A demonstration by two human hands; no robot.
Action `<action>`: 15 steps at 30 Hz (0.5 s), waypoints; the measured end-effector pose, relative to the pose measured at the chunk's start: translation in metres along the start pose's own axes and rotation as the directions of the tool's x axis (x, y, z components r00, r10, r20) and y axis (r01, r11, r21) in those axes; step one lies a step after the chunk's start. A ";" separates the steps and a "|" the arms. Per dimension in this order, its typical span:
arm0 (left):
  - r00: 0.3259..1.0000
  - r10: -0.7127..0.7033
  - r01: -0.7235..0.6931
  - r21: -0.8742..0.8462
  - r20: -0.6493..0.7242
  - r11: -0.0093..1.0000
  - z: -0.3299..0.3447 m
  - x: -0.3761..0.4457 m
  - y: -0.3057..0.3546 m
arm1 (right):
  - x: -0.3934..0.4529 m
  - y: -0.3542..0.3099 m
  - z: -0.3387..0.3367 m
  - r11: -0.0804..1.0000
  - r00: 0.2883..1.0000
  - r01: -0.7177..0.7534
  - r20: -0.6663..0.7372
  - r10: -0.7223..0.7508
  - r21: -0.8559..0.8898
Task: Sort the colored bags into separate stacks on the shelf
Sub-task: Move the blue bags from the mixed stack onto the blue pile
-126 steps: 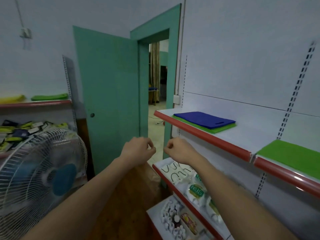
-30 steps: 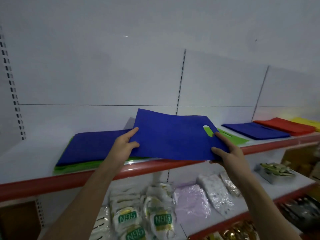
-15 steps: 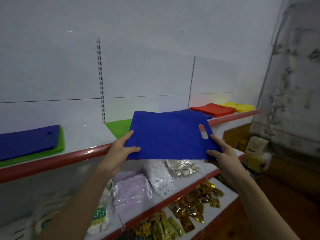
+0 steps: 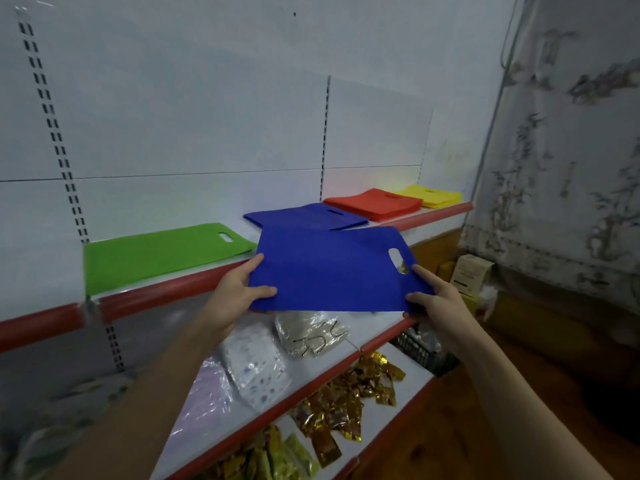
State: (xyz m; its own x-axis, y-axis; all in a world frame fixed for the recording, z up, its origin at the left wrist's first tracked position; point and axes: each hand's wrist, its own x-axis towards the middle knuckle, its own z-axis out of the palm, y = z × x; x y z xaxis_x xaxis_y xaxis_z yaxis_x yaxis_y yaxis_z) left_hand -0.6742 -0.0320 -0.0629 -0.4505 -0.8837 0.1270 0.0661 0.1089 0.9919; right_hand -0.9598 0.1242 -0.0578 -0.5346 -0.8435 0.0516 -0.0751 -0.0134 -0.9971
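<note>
Left hand (image 4: 239,292) and right hand (image 4: 438,304) grip opposite ends of the blue bag (image 4: 332,271), fingers clamped on its edges, before the shelf (image 4: 166,292), near the blue stack (image 4: 304,216)

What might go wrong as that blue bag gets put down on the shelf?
The blue bag is limp and pinched only at its near corners by the left hand and right hand, so its far edge may fold under when it lands. The blue stack sits right beside the red stack, so a careless drop could overlap red. Sliding it in could also nudge the green stack.
</note>
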 end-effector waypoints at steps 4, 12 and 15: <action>0.996 0.024 -0.027 -0.029 -0.088 0.999 0.002 0.061 -0.001 | 0.073 -0.012 0.001 0.997 0.998 0.048 0.051 -0.044 -0.062; 0.941 0.099 0.008 0.316 -0.323 0.949 0.006 0.156 0.005 | 0.218 -0.036 0.027 0.946 0.985 0.141 0.136 -0.105 -0.292; 0.918 0.131 0.056 0.450 -0.375 0.891 0.013 0.184 0.011 | 0.269 -0.039 0.037 0.883 0.977 0.195 0.162 -0.138 -0.427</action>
State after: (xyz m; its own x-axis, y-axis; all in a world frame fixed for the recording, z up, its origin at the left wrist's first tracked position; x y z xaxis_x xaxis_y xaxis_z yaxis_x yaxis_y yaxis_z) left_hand -0.7683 -0.1878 -0.0284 -0.0712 -0.9673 0.2433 -0.3666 0.2522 0.8955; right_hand -1.0699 -0.1222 -0.0071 -0.3761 -0.9091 0.1791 -0.5299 0.0524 -0.8465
